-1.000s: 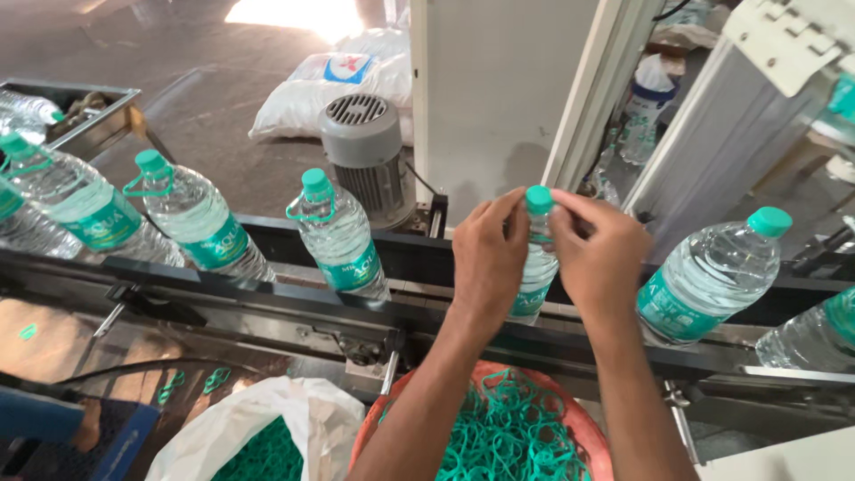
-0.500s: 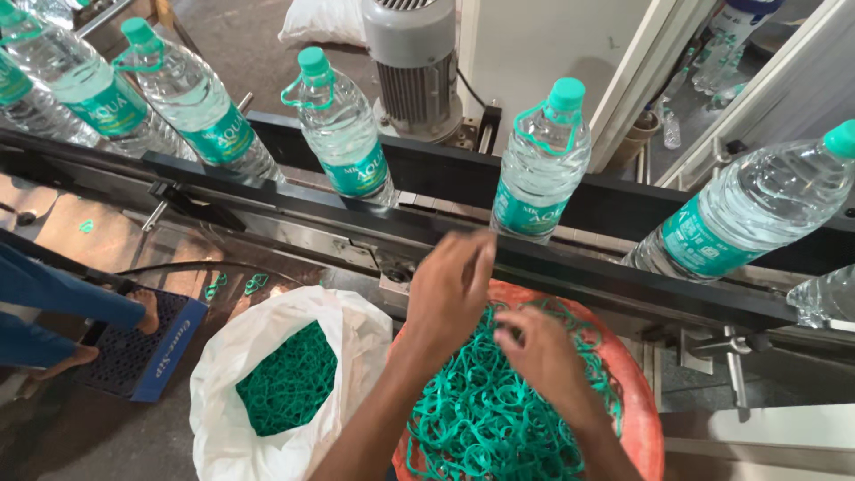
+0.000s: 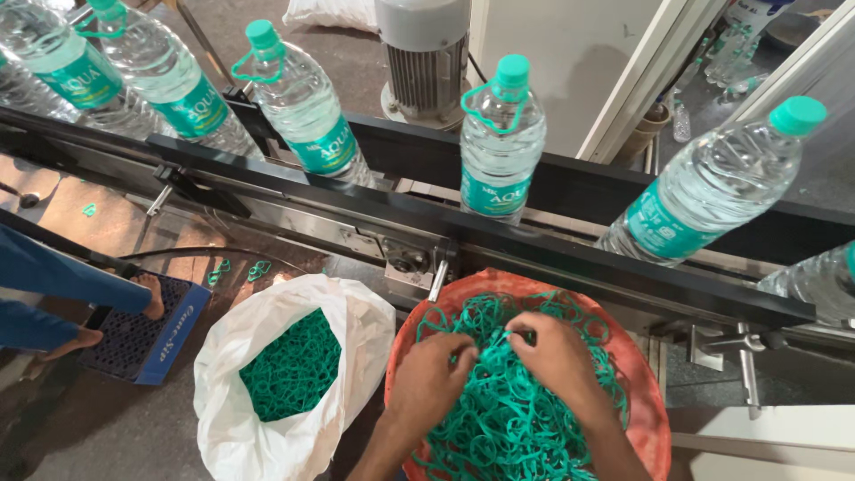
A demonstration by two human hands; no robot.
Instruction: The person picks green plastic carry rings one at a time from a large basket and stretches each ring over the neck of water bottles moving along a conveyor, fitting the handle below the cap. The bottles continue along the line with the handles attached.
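Conveyor (image 3: 570, 258): a long dark rail is running across the view from upper left to right, carrying a row of water bottles.
Bottles: clear plastic bottles with green caps and green labels are standing along the conveyor; the middle bottle (image 3: 500, 142) is wearing a green loop around its neck, while the right bottle (image 3: 704, 191) is showing none.
Motor (image 3: 426, 55): a grey ribbed motor is sitting behind the conveyor, between two bottles.
White sack (image 3: 267, 419): an open white sack is sitting on the floor just left of the basin, holding more green rings.
Basin (image 3: 641, 392): a round orange-red basin is sitting below the conveyor, heaped with rings.
Rings (image 3: 499, 428): thin green plastic loops, tangled together in a loose pile, are filling the basin nearly to its rim; each one is looking like a small ring joined to a longer handle loop.
Left hand (image 3: 430, 379): it is resting palm down in the pile, its fingers curled into the rings and gripping a few of them.
Right hand (image 3: 557, 356): it is lying in the pile just beside the left, its fingers pinching narrow on a strand of rings near the top of the heap.
Bystander's foot (image 3: 153, 296): a bare foot is resting on a blue mat at the left.
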